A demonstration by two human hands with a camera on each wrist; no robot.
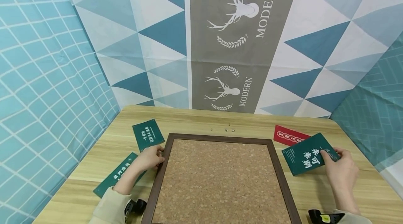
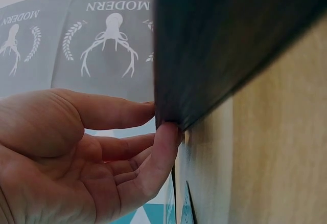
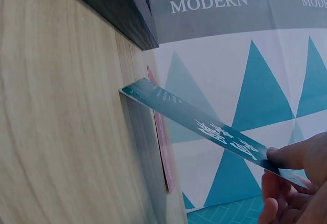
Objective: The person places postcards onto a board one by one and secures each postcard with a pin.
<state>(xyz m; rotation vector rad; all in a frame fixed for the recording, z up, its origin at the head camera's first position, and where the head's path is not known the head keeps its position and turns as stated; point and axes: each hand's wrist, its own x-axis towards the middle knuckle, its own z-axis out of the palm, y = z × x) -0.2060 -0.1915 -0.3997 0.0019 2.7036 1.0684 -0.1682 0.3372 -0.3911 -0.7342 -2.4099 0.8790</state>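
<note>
A cork board (image 1: 220, 182) with a dark brown wooden frame lies in front of me. My left hand (image 1: 148, 159) grips the frame at its left side, fingertips at the edge; in the left wrist view the thumb and a finger (image 2: 166, 147) meet the dark frame (image 2: 204, 45). On the right, my right hand (image 1: 343, 173) pinches a green card (image 1: 294, 161) with white characters between thumb and fingers. That card (image 3: 189, 119) is tilted, its far end low near the table, its held end raised. A red card (image 1: 284, 135) lies behind it, partly covered in the head view.
Two more green cards, one upper (image 1: 148, 133) and one lower (image 1: 108, 180), lie left of the board, the lower one partly under my left forearm in view. Several small metal pieces (image 1: 230, 130) lie behind the board. Patterned cloth (image 1: 163, 42) hangs along the table's back edge.
</note>
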